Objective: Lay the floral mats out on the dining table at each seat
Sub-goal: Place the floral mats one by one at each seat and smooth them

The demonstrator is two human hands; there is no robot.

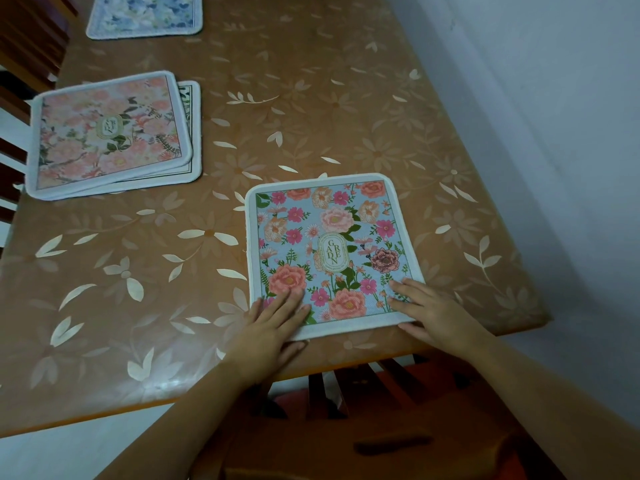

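Note:
A light-blue floral mat (329, 237) with pink and peach flowers lies flat near the table's front edge. My left hand (273, 327) rests on its near-left corner, fingers spread on top and thumb at the edge. My right hand (429, 310) lies flat on its near-right corner. At the left side a pink floral mat (107, 133) sits on top of another mat (194, 126), of which only the right border shows. A blue floral mat (145, 13) lies at the far left end.
The dining table (311, 98) wears a brown cloth with a pale leaf print. A wooden chair (381, 427) stands pushed in below my arms. More chair backs (20, 64) line the left side. A pale wall (554, 98) runs close along the right.

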